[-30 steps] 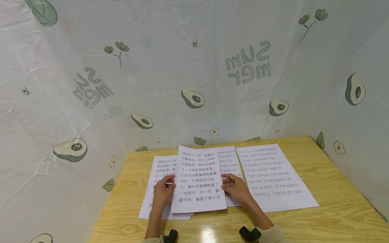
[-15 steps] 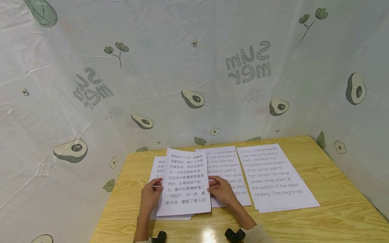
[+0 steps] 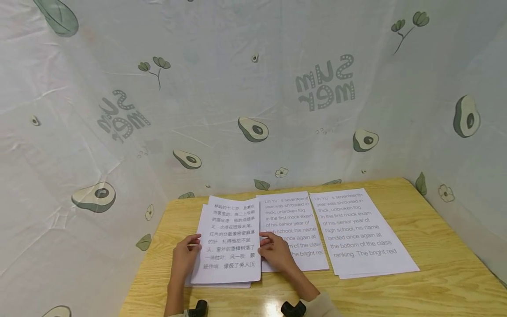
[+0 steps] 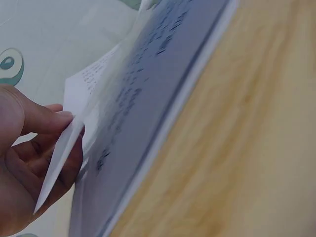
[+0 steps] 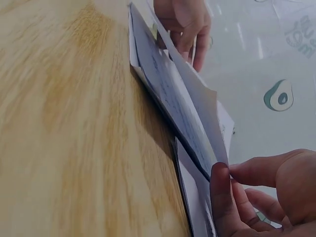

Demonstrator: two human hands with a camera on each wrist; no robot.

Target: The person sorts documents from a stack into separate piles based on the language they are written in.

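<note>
A white sheet of paper (image 3: 229,242) printed with Chinese text is held between both hands over the left pile. My left hand (image 3: 185,257) pinches its left edge between thumb and fingers. At the opposite edge, my right hand (image 3: 276,253) pinches it the same way. In both wrist views the sheet is raised and slightly bowed above the paper beneath. That lower pile of Chinese-text sheets (image 3: 201,220) shows along the left and bottom edges; most of it is hidden. The right hand overlaps the middle pile of English-text sheets (image 3: 291,215).
Another pile of English-text sheets (image 3: 352,229) lies at the right, its corners slightly uneven. All the paper rests on a yellow wood-grain table (image 3: 396,290). A pale curtain (image 3: 222,88) with avocado prints rises behind and along both sides of the table.
Both hands have carried the Chinese-text sheet leftward, from over the gap between the left and middle piles to over the left pile. More of the middle English-text pile shows now.
</note>
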